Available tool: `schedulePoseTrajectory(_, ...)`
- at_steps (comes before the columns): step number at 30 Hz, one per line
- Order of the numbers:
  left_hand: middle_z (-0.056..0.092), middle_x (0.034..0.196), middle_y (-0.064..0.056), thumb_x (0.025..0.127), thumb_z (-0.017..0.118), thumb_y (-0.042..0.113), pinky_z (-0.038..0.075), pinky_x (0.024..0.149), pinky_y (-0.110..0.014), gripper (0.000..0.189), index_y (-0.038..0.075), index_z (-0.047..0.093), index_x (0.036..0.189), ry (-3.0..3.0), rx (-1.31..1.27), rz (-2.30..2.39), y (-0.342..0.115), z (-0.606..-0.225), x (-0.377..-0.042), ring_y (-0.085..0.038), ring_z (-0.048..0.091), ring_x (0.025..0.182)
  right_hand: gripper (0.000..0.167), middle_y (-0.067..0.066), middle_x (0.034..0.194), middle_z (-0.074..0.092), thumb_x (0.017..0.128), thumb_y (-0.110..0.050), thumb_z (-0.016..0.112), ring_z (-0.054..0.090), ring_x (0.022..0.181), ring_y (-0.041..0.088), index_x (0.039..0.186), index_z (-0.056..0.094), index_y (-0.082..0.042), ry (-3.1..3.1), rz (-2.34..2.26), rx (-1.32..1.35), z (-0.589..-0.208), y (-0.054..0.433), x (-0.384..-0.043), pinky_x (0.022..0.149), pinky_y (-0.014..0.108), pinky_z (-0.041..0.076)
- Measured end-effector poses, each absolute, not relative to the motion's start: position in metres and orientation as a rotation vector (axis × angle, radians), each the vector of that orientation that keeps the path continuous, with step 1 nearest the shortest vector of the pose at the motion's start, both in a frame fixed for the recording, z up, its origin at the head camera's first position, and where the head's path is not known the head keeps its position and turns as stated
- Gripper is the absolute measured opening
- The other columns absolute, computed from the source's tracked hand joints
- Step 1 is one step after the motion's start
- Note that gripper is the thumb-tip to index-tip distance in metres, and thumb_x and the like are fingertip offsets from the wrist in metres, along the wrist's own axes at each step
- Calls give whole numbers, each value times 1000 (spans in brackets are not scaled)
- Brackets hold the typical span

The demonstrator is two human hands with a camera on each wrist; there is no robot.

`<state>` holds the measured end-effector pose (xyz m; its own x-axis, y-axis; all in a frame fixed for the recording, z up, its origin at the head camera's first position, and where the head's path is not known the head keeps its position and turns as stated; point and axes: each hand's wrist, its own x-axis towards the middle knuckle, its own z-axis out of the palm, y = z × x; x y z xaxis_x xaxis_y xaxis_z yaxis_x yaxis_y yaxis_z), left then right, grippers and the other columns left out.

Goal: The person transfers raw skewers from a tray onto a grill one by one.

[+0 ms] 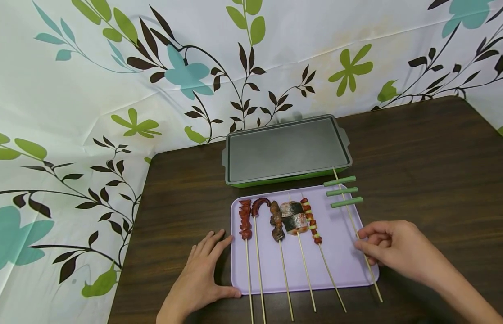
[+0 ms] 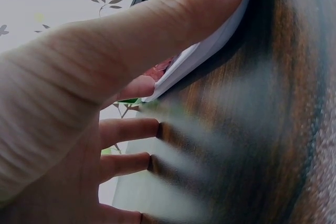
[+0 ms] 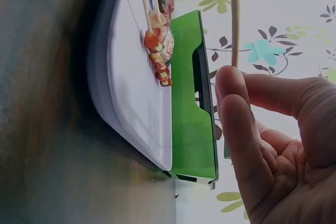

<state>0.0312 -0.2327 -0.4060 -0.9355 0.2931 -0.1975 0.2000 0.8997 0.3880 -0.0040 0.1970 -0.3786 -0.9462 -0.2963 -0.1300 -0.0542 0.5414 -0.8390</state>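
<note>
In the head view my right hand [image 1: 391, 245] pinches the bare stick of a skewer [image 1: 350, 214] threaded with three green stalks, held over the right side of the lilac tray [image 1: 336, 265]. The right wrist view shows thumb and fingertips pressed together on that wooden stick [image 3: 234, 19]. My left hand [image 1: 204, 272] is spread at the tray's left edge, thumb at the front left corner, other fingertips on the table. On the tray several skewers lie side by side: red pieces [image 1: 245, 220], a tentacle [image 1: 259, 206], brown chunks [image 1: 277, 220], fish slices [image 1: 294, 218] and red-and-pale bits [image 1: 311, 220].
Behind the tray stands a grill with a dark flat plate [image 1: 285, 146] and a green base [image 3: 191, 135]. The dark wood table [image 1: 429, 180] reaches back to a wall covering [image 1: 275, 58] printed with leaves and flowers. Several stick ends overhang the tray's front edge.
</note>
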Motion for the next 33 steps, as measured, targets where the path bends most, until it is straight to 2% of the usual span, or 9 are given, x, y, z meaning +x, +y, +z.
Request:
schedulePoseTrajectory(9,30,158,-1,51,74,82,20,106,-70,116,28,41,150,2815,368,539,-233,-405,30,-32,19,146,20,-7,65,64,87,-19,76,62,55,16,94,70,-2,2523,-1355,-253,-373,198,-16,55,25,50)
schedulePoseTrajectory(16,30,158,0,51,73,83,21,106,-71,116,29,41,149,2824,378,534,-233,-406,31,-32,19,146,22,0,67,65,87,-17,76,63,56,19,94,69,2,2485,-1412,-223,-371,199,-29,54,30,55)
schedulePoseTrajectory(33,30,158,0,51,75,81,19,107,-70,117,29,40,150,2816,359,565,-232,-408,33,-30,18,147,25,6,69,66,88,-16,75,64,58,21,98,69,6,2523,-1412,-211,-368,202,-68,53,31,55)
